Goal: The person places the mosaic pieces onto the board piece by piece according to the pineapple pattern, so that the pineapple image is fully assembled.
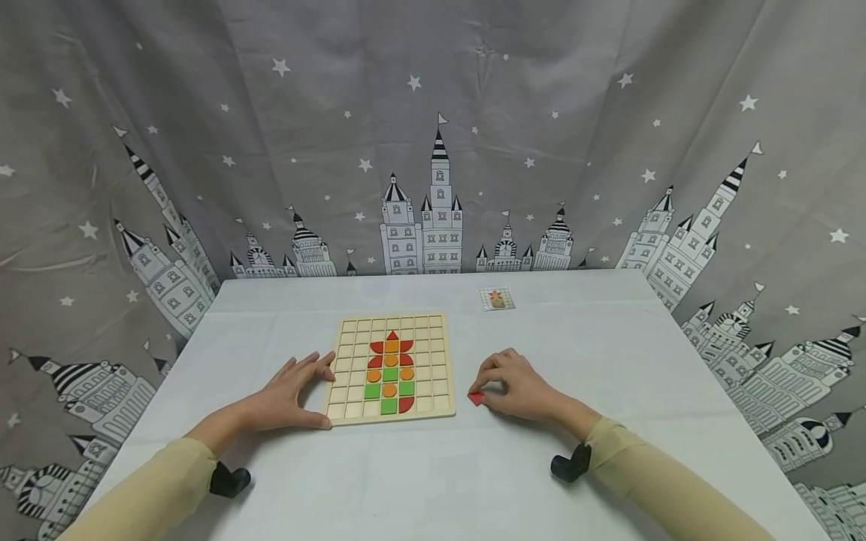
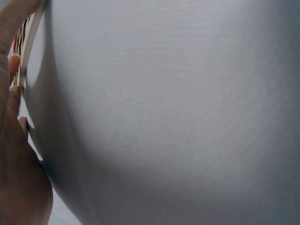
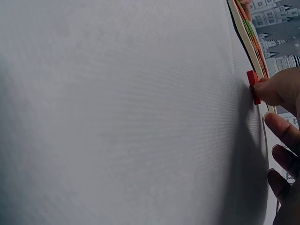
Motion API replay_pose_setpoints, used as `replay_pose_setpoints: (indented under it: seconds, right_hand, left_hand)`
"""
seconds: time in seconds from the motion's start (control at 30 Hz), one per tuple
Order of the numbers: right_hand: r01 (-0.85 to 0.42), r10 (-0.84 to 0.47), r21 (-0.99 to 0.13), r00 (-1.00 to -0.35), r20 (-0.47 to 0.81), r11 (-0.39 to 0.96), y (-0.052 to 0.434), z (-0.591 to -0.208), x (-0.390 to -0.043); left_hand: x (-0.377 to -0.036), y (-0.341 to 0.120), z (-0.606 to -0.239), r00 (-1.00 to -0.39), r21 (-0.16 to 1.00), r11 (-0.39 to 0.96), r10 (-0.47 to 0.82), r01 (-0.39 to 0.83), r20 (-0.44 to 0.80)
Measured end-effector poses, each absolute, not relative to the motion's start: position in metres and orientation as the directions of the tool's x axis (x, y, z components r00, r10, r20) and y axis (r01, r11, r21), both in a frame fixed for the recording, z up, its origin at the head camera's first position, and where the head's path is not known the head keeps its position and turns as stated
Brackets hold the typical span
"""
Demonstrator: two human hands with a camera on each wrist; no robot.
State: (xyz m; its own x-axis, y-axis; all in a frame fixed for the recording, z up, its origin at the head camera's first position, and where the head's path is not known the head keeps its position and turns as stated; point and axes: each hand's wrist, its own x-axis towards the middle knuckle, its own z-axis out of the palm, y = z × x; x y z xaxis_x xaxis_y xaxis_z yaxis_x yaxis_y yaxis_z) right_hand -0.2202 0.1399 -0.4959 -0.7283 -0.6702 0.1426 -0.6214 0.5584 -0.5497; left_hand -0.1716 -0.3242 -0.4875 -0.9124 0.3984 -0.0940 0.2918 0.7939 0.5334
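A square wooden grid board (image 1: 433,376) lies on the white table, left of centre in the head view. Red, orange and green tiles (image 1: 389,373) form a figure in its middle columns. My left hand (image 1: 287,394) rests at the board's left edge, thumb by the near corner and fingers spread farther up the side. To the right of the board, my right hand (image 1: 514,387) pinches a small red tile (image 1: 475,399) low over the table. The right wrist view shows this red tile (image 3: 251,77) nearly edge-on at the thumb; its full outline is hidden.
A small picture card (image 1: 497,299) with a similar coloured figure on a grid lies near the table's back edge, beyond the board. Behind the white table (image 1: 419,481) hangs a grey curtain (image 1: 379,75) printed with castles and stars.
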Motion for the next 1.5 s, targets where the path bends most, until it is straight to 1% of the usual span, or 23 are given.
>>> replay_pose_setpoints:
  seconds: [0.27, 0.5, 0.77, 1.07, 1.3, 1.5]
  right_hand:
    - [-0.641, -0.653, -0.506, -0.735, 0.185, 0.577, 0.135, -0.5, -0.22]
    - [-0.643, -0.659, -0.524, -0.728, 0.19, 0.559, 0.135, -0.498, -0.217]
    - [-0.551, -0.563, -0.531, -0.811, 0.16, 0.644, 0.141, -0.501, -0.215]
    - [-0.481, -0.503, -0.576, -0.853, 0.136, 0.661, 0.144, -0.5, -0.212]
    - [-0.468, -0.48, -0.6, -0.864, 0.155, 0.649, 0.146, -0.501, -0.21]
    - [-0.495, -0.484, -0.595, -0.853, 0.194, 0.634, 0.146, -0.506, -0.21]
  left_hand:
    - [-0.171, -0.324, -0.488, -0.916, 0.529, 0.801, 0.388, 0.281, -0.101]
    - [-0.171, -0.323, -0.488, -0.918, 0.525, 0.803, 0.386, 0.283, -0.096]
    - [-0.172, -0.323, -0.49, -0.917, 0.526, 0.8, 0.388, 0.289, -0.088]
    - [-0.173, -0.325, -0.491, -0.913, 0.526, 0.798, 0.398, 0.296, -0.091]
    - [-0.173, -0.324, -0.489, -0.912, 0.529, 0.797, 0.399, 0.293, -0.096]
    - [-0.171, -0.324, -0.487, -0.909, 0.534, 0.792, 0.405, 0.298, -0.094]
